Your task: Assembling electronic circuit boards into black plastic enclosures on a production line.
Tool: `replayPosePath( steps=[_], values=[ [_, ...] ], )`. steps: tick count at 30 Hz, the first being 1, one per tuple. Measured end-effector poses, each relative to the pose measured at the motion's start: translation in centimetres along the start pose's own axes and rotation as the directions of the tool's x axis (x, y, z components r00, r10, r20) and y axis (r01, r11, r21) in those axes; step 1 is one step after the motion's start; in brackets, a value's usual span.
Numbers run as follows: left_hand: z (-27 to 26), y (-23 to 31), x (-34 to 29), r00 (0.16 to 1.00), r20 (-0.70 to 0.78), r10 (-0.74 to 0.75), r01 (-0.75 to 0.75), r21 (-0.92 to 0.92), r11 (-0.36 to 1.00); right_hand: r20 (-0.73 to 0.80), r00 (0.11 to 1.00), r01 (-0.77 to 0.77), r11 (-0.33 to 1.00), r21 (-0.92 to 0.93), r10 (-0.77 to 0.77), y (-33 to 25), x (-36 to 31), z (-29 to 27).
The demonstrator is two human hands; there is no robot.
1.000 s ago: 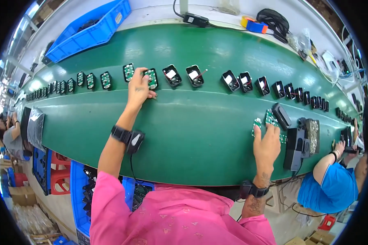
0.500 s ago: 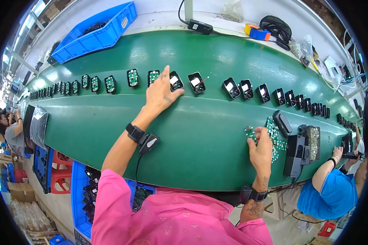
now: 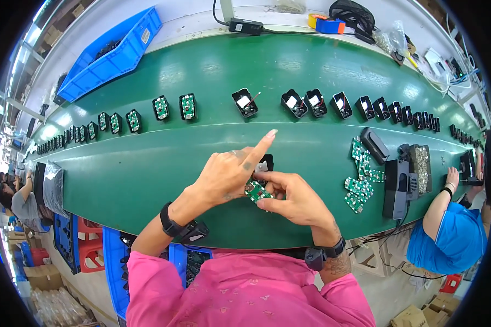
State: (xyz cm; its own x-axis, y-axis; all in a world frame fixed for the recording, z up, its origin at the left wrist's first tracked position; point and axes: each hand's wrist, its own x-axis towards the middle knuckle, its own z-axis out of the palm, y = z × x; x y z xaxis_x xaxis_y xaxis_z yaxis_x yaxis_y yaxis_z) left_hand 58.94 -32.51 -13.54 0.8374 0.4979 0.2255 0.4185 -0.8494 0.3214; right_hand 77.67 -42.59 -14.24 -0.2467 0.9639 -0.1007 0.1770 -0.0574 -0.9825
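My two hands meet over the near middle of the bench. In my right hand (image 3: 294,199), pinched between thumb and fingers, is a small green circuit board (image 3: 258,192). My left hand (image 3: 229,171) grips a black plastic case (image 3: 268,161), its index finger stretched out past it. Both hands hide most of this case. Beyond them, an open black case (image 3: 245,102) with a white part and a red wire stands in the row. To its left, cases such as this one (image 3: 187,107) have green boards in them. Loose green circuit boards (image 3: 359,188) lie in a pile to the right.
Right of the pile are a black handheld device (image 3: 375,144), a dark grey device (image 3: 395,191) and a tray of small metal parts (image 3: 419,171). A blue bin (image 3: 101,68) stands at the far left. At the right, a person in a blue shirt (image 3: 447,237) works at the green bench (image 3: 202,65).
My left hand has taken a case from the row and drawn it near. My right hand has moved left from the pile with a circuit board. The view has shifted slightly.
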Motion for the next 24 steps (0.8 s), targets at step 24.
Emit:
replayPosePath(
  steps=[24],
  values=[
    [3.4, 2.8, -2.5, 0.874, 0.217, -0.435, 0.363, -0.886, 0.288, -0.546, 0.837, 0.158, 0.961, 0.228, -0.008, 1.8, -2.6, -0.2]
  ],
)
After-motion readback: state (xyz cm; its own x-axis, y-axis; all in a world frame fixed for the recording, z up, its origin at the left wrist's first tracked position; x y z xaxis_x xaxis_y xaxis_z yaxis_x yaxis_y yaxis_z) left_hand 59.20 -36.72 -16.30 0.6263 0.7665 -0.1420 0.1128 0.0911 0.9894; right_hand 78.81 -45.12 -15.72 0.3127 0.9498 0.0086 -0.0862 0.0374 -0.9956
